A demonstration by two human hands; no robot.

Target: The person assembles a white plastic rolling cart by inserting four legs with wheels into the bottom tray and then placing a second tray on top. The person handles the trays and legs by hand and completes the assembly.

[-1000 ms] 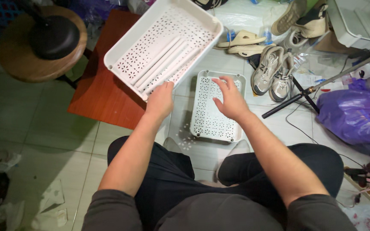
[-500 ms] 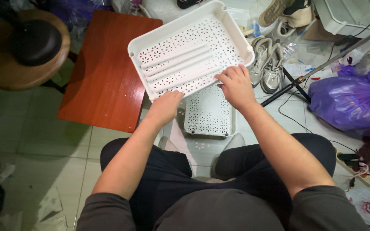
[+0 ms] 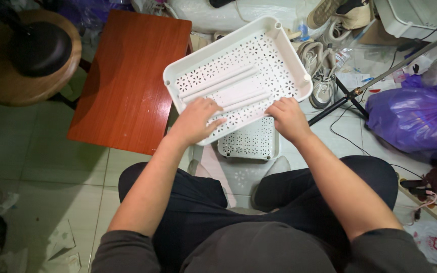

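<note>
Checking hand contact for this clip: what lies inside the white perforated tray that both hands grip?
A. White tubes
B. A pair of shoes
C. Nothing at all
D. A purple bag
A: white tubes lie side by side on the floor of the perforated tray, which the left hand and right hand grip at its near edge.

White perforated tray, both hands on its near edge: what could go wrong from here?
1. The white tray is held only along its near edge by the left hand and right hand; its far end could dip.
2. The loose white tubes lying inside it may roll out if it tilts.
3. The smaller perforated tray sits directly below and could be struck.
</note>
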